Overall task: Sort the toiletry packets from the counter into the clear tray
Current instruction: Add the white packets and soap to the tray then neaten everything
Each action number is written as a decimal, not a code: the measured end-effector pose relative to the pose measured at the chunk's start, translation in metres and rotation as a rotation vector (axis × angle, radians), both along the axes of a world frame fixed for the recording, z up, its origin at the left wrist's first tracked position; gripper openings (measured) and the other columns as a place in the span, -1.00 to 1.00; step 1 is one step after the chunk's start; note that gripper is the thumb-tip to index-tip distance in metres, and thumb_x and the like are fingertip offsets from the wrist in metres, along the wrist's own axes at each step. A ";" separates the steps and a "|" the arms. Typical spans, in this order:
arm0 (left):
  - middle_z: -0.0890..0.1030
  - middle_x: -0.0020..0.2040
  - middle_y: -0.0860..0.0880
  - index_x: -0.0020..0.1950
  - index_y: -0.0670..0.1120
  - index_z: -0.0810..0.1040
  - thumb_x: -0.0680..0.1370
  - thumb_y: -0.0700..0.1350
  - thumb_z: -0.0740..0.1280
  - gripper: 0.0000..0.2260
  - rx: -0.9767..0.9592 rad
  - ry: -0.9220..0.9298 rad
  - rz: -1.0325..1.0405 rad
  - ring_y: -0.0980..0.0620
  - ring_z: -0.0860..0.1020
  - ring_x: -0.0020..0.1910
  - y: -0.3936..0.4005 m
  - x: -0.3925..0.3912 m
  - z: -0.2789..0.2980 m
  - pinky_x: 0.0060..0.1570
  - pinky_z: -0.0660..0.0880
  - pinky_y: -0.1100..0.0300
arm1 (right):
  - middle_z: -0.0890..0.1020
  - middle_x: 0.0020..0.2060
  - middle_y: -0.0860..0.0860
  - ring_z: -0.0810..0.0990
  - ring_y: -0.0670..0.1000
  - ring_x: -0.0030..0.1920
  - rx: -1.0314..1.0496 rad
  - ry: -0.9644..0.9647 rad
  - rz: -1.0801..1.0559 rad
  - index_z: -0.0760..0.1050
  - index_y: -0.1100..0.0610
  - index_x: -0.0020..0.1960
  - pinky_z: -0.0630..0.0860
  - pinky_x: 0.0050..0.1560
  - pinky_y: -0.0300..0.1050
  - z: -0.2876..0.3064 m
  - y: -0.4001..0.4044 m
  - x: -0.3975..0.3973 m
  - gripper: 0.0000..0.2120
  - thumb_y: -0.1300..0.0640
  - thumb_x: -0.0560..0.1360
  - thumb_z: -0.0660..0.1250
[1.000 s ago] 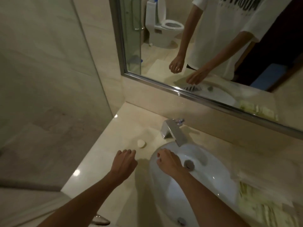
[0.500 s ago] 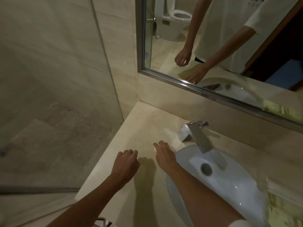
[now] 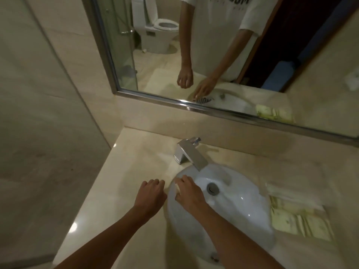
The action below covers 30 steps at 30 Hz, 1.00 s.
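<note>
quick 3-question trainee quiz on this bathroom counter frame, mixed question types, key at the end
1. True or false: the green packets lie on the counter left of the sink.
2. Which hand is over the sink's rim? A) left hand B) right hand C) neither
3. Fill in: the chrome faucet has its spout over the ____.

Key
1. False: they lie to the right of the sink.
2. B: the right hand is at the basin's left rim, with something small and pale under its fingers; the left hand hangs loosely curled over the bare counter.
3. Sink.
</note>
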<state>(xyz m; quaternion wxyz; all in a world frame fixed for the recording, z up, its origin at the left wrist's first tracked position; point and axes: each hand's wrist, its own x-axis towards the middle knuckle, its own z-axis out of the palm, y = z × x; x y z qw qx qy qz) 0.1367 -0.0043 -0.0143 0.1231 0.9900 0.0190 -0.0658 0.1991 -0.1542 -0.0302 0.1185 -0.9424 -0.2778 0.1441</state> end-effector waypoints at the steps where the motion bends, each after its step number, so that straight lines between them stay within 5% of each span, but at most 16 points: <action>1: 0.55 -0.28 -0.08 -0.19 -0.10 0.46 0.41 -0.15 0.30 -0.95 -0.007 -0.009 -0.026 -0.12 0.51 -0.28 -0.013 0.005 0.000 -0.24 0.42 0.05 | 0.43 0.18 0.07 0.40 0.07 0.21 -0.001 -0.012 -0.015 0.34 0.11 0.27 0.48 0.12 -0.07 0.005 -0.015 0.001 -0.62 0.15 0.48 0.32; 14: 0.61 -0.09 -0.09 -0.05 -0.11 0.49 0.43 -0.16 0.21 -0.85 -0.060 -0.033 -0.323 -0.12 0.55 -0.08 -0.222 0.056 0.023 -0.01 0.42 0.02 | 0.44 0.16 0.03 0.42 0.04 0.18 -0.046 -0.130 -0.348 0.36 0.10 0.27 0.49 0.01 -0.13 0.039 -0.262 0.000 -0.56 0.10 0.41 0.31; 20: 0.58 -0.08 -0.09 -0.04 -0.12 0.46 0.49 -0.17 0.17 -0.89 -0.015 -0.029 -0.400 -0.10 0.52 -0.09 -0.306 0.067 0.031 0.00 0.39 0.05 | 0.60 -0.08 0.10 0.61 0.10 -0.07 0.057 -0.202 -0.583 0.50 0.18 0.12 0.59 -0.27 -0.16 0.037 -0.371 -0.002 -0.46 0.20 0.16 0.50; 24: 0.59 -0.05 -0.11 -0.01 -0.12 0.45 0.48 -0.15 0.18 -0.86 0.002 -0.008 -0.416 -0.12 0.52 -0.06 -0.339 0.078 0.026 0.03 0.39 0.03 | 0.56 0.00 0.11 0.55 0.15 0.00 0.092 -0.114 -0.797 0.44 0.14 0.17 0.52 -0.10 -0.03 0.041 -0.419 0.007 -0.61 0.13 0.36 0.39; 30: 0.61 -0.09 -0.12 0.02 -0.15 0.49 0.47 -0.15 0.23 -0.83 -0.010 -0.018 -0.414 -0.12 0.55 -0.10 -0.359 0.091 0.016 -0.02 0.43 0.02 | 0.55 0.00 0.11 0.57 0.18 -0.04 0.111 -0.040 -0.983 0.41 0.08 0.12 0.46 -0.15 -0.05 0.031 -0.454 0.034 -0.69 0.10 0.40 0.35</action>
